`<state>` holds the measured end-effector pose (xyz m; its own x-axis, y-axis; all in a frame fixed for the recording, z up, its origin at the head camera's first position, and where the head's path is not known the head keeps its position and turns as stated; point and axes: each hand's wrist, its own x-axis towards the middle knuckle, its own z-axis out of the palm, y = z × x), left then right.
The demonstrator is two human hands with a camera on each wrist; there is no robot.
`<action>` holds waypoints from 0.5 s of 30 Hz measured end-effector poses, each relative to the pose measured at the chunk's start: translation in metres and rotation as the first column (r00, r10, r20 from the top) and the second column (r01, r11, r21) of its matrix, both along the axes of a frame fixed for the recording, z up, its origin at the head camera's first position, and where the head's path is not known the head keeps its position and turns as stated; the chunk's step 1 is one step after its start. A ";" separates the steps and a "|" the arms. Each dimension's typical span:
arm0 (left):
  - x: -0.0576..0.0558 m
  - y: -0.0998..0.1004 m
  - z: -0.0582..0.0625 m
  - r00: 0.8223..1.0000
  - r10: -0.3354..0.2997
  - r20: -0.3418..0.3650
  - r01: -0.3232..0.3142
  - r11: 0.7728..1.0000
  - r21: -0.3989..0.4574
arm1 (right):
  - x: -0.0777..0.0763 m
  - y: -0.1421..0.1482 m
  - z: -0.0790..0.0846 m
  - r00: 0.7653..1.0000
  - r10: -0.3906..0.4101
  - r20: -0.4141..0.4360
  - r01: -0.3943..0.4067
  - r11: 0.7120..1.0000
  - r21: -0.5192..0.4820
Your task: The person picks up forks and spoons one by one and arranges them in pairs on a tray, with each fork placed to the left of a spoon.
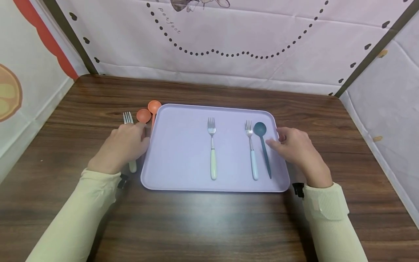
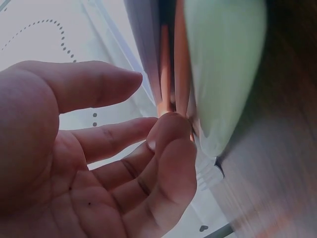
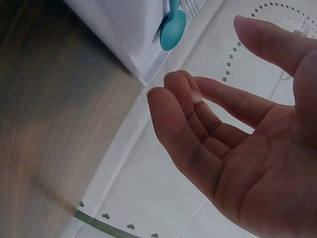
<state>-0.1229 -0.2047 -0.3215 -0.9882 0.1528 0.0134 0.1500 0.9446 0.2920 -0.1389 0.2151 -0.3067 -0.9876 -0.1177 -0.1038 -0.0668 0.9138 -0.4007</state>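
Observation:
A lavender tray (image 1: 180,153) lies on the table, bearing a fork with a pale green handle (image 1: 213,160), a fork with a light blue handle (image 1: 253,160) and a dark teal spoon (image 1: 260,129). My left hand (image 1: 122,145) is left of the tray, above a pale-handled fork (image 1: 132,166) and beside two orange spoons (image 1: 154,106). Its fingers bend loosely, thumb apart, fingertips right at the spoon handles in the left wrist view. At the tray's right rim, my right hand (image 1: 296,143) has relaxed fingers outside and its thumb over the rim. Nothing sits in its grasp.
The brown wooden table (image 1: 196,225) extends around the tray. A white patterned cloth (image 1: 229,32) hangs along the back edge, with more white sheets at the left and right sides. Both forearms wear pale sleeves with black bands at the wrists.

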 end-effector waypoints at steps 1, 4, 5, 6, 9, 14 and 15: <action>0.000 0.000 0.000 1.000 -0.001 -0.006 0.001 1.000 0.003 | 0.000 0.000 -0.001 1.000 -0.003 0.004 0.003 1.000 0.001; 0.001 0.000 0.000 1.000 0.000 -0.021 0.000 1.000 0.006 | -0.001 0.001 -0.003 1.000 -0.009 0.011 0.009 1.000 0.005; 0.001 0.000 0.000 1.000 0.000 -0.025 0.000 1.000 0.007 | -0.001 0.002 -0.004 1.000 -0.009 0.013 0.009 1.000 0.005; 0.001 0.000 0.000 1.000 0.002 -0.029 -0.002 1.000 0.008 | -0.002 0.002 -0.004 1.000 -0.009 0.015 0.009 1.000 0.006; 0.001 0.000 0.000 0.999 0.008 -0.035 -0.007 1.000 0.006 | -0.002 0.003 -0.006 1.000 -0.015 0.021 0.015 1.000 0.007; 0.001 0.000 -0.002 1.000 0.015 -0.019 -0.015 1.000 0.006 | -0.003 0.005 -0.009 0.999 -0.027 0.035 0.027 1.000 0.011; 0.001 0.000 -0.003 1.000 0.017 -0.016 -0.016 1.000 0.005 | -0.003 0.005 -0.010 0.999 -0.030 0.039 0.030 0.999 0.011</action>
<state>-0.1221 -0.2049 -0.3244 -0.9902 0.1363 0.0299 0.1390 0.9456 0.2941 -0.1418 0.2199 -0.3163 -0.9858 -0.0866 -0.1436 -0.0235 0.9193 -0.3930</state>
